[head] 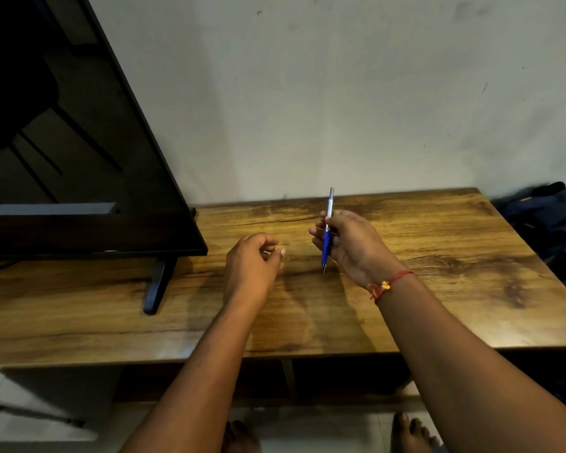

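Pen (326,238), blue grip and silver upper barrel, held upright to the right of the television (79,165), above the wooden table (455,289). Its tip points down and hangs just clear of the tabletop; whether it touches cannot be told.

Right hand (352,248): fingers curled round the blue grip section, thumb across the barrel. The silver end stands free above the fist. Red thread bracelet (391,282) on that wrist.

Left hand (252,261): between the television's foot and the pen, close to the pen but apart from it. Fingers loosely curled, thumb near forefinger, nothing visibly in them.

Dark bag (549,220) lies far right of the television, past the table's end.

Judgement: the pen is picked up and being presented to the free hand, likely for a two-handed step such as twisting or pulling the barrel. The next move calls for the left hand to close the short gap and pinch the exposed silver end while the right holds the grip steady.
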